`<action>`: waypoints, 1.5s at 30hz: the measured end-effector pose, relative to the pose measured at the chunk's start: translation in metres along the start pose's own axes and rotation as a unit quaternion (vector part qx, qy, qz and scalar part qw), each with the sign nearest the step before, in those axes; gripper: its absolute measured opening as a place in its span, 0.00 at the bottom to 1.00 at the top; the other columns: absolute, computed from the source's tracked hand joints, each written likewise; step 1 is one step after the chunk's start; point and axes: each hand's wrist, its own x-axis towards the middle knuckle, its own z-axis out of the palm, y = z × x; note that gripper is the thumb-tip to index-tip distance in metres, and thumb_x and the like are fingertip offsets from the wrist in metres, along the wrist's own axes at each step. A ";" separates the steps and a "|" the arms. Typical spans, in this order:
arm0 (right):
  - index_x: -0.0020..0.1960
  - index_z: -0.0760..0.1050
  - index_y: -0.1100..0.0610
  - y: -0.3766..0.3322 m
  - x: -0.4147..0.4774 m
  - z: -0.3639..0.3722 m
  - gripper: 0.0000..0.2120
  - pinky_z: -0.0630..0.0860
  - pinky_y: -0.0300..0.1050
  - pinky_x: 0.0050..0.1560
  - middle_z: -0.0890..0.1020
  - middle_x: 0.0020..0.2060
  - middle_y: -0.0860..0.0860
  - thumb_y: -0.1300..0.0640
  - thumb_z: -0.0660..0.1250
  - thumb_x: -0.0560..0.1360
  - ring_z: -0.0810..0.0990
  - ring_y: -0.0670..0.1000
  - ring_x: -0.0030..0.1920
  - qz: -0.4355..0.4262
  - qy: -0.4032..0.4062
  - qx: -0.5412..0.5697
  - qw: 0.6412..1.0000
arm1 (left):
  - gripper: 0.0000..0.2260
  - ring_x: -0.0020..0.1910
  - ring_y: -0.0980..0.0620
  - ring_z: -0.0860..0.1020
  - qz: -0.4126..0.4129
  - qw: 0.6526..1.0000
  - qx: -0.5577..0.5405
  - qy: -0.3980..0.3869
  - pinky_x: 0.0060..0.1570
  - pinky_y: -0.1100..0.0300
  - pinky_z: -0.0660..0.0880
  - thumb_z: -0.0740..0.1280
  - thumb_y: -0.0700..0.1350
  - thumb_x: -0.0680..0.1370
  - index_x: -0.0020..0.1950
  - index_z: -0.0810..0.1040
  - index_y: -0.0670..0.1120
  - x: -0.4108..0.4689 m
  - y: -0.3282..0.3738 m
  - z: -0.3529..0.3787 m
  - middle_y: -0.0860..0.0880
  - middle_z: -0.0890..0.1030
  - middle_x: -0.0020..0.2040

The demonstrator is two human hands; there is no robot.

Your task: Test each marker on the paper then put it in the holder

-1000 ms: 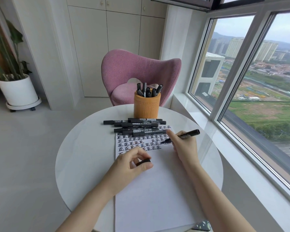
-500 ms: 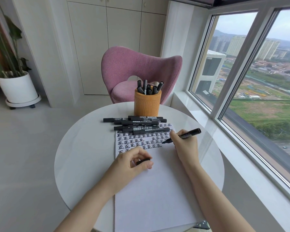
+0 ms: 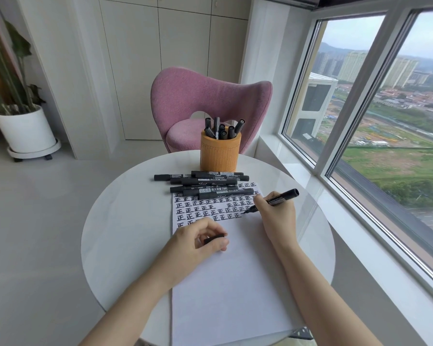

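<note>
I see the right hand (image 3: 276, 216) gripping an uncapped black felt marker (image 3: 278, 199), its tip on the white sheet of paper (image 3: 225, 283) at the end of a row of black handwritten characters. The left hand (image 3: 198, 239) rests on the paper nearby, fingers curled round a small black marker cap (image 3: 214, 238). Beyond them, capped black markers (image 3: 205, 182) lie heaped across the paper's far edge on the round white table (image 3: 125, 221), just before the orange cylindrical holder (image 3: 220, 153), which has several markers in it.

Uncapped black marker (image 3: 284, 196), tip on paper (image 3: 230, 283)
</note>
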 end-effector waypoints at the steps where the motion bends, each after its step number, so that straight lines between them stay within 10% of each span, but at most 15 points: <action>1: 0.34 0.68 0.60 0.001 0.000 0.000 0.11 0.60 0.36 0.26 0.72 0.31 0.57 0.61 0.66 0.72 0.61 0.44 0.26 0.000 0.001 -0.001 1.000 | 0.03 0.40 0.58 0.80 -0.002 1.000 -0.002 -0.001 0.40 0.72 0.69 0.70 0.43 0.74 0.46 0.78 0.47 0.000 0.000 0.000 0.49 0.84 0.40; 45: 0.32 0.62 0.55 -0.002 -0.004 -0.002 0.15 0.56 0.35 0.23 0.71 0.31 0.56 0.61 0.65 0.72 0.58 0.43 0.24 0.018 -0.023 0.020 0.999 | 0.03 0.43 0.51 0.82 -0.002 1.000 -0.027 0.000 0.48 0.65 0.75 0.71 0.42 0.74 0.45 0.78 0.47 0.001 -0.005 0.001 0.47 0.84 0.40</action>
